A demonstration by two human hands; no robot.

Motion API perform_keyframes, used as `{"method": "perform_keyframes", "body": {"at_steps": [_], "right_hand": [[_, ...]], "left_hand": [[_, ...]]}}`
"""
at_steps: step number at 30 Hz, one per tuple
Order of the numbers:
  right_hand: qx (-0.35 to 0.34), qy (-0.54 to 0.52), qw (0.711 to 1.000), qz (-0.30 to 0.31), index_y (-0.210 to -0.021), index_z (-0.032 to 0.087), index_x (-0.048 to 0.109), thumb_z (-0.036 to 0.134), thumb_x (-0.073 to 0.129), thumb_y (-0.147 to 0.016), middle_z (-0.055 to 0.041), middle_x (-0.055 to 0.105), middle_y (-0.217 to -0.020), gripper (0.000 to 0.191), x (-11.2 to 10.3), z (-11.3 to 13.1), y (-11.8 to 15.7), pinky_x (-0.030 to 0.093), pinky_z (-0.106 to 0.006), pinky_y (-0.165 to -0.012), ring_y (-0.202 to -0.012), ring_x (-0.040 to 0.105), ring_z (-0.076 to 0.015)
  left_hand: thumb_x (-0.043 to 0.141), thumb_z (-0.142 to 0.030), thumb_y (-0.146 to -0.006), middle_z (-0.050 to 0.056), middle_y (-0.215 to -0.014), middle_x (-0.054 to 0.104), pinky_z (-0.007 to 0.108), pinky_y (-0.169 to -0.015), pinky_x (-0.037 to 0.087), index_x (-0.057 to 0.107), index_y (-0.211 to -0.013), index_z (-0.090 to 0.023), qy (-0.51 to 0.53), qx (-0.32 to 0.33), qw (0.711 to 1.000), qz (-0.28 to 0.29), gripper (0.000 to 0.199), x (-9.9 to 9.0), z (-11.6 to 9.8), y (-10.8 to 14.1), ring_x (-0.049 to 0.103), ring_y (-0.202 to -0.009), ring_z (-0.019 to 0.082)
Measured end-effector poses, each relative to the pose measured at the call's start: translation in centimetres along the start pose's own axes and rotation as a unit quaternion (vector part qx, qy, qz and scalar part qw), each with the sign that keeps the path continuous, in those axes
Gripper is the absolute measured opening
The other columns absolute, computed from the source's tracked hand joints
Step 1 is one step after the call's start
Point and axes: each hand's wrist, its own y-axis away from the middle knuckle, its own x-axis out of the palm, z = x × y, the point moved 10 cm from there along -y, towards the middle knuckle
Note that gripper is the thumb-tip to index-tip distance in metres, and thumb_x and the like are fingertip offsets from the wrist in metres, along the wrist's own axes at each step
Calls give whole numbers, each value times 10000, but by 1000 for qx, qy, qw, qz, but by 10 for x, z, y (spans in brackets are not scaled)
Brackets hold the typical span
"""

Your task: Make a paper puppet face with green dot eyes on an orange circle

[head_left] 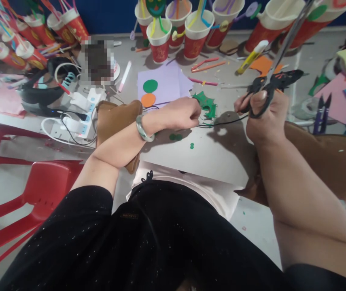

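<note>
My right hand [266, 117] grips a pair of scissors [277, 58], fingers at the black handle loops, blades pointing up and away. Beside that hand is a black tool [291, 77] with a narrow tip, partly hidden. My left hand [185, 114], a bangle [144, 128] on its wrist, is closed above the table; whatever its fingers hold is hidden. A thin black cord [227, 123] runs between the two hands. Just past my left hand lies a cut green paper scrap [205, 106]. Purple paper [160, 79] bears a green circle [150, 85] and an orange circle [148, 100].
Red and white paper cups [194, 45] with coloured pipe cleaners line the back. A power strip [89, 111] with cables sits at left, near a brown cushion-like piece [118, 119]. Coloured paper [336, 99] and a yellow marker [251, 56] are at right. Red chairs [49, 182] stand lower left.
</note>
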Motion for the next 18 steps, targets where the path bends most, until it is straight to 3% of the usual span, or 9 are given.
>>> {"method": "perform_keyframes", "body": {"at_steps": [3,6,8,12,18], "right_hand": [[18,37,999,-11,-584,202,581,999,506,-843,-25,551,-578,841,0,-1,-1,441,-358,-603,-552,555,-155],[26,43,999,-18,-583,206,587,1015,497,-825,-41,570,-582,849,0,-2,-2,446,-370,-600,-540,550,-162],[27,28,999,-18,-586,206,598,1020,516,-803,-50,578,-585,846,2,-2,-3,432,-372,-588,-532,544,-166],[36,31,999,-3,-602,212,612,1051,486,-768,-69,614,-616,865,7,-6,-4,446,-384,-603,-554,568,-177],[33,18,999,-4,-566,222,562,1040,531,-760,-50,567,-576,841,8,-5,-2,412,-370,-578,-530,528,-162]], "left_hand": [[550,-104,-839,53,-764,728,329,-693,403,818,-872,-163,-57,60,997,-1,276,-5,-17,8,616,-724,176],[533,-84,-873,59,-835,735,336,-726,428,820,-905,-180,-124,126,983,59,305,14,-33,32,628,-775,186],[507,-75,-931,81,-898,720,351,-764,444,822,-1013,-179,-168,165,970,52,341,28,-41,52,631,-816,198],[366,-59,-1045,123,-996,682,385,-820,441,780,-1211,-160,-231,170,957,-39,457,43,-40,76,630,-900,233],[410,-60,-1041,145,-1025,681,387,-809,409,763,-1214,-134,-256,132,957,-37,399,58,-27,75,617,-970,257]]}}
